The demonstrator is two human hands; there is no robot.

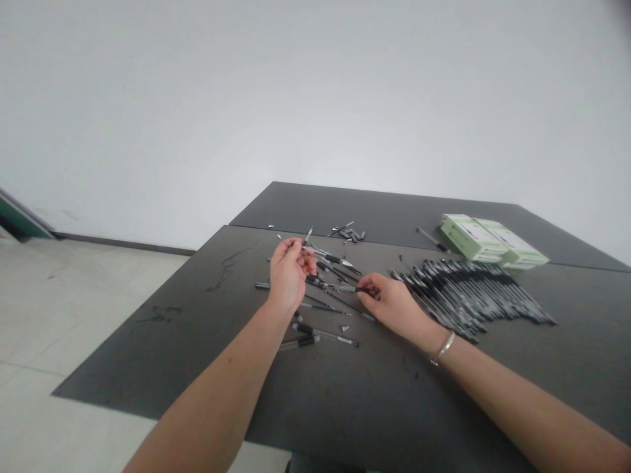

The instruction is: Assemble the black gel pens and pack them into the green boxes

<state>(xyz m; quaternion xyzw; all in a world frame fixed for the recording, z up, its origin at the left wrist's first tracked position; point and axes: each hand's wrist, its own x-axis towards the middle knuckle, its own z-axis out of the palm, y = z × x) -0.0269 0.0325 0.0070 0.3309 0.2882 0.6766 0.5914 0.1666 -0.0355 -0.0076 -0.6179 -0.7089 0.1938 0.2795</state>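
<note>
My left hand (290, 274) is raised over the loose pen parts, its fingers closed on a clear pen barrel (308, 235) that sticks up past the fingertips. Lower and to the right, my right hand (389, 301) pinches the dark end of a pen part (363, 290) just above the table; its exact kind is partly hidden by the fingers. Between and below both hands lie scattered pen barrels with black grips (335, 261), thin refills (325, 305) and a small metal tip (344, 328).
A dense row of black pens (473, 295) lies right of my right hand. Two green-and-white boxes (493, 240) stand behind it, with a single pen (432, 239) nearby. Small caps (352, 234) are heaped farther back. The dark table (197, 355) reaches toward a white wall (315, 98).
</note>
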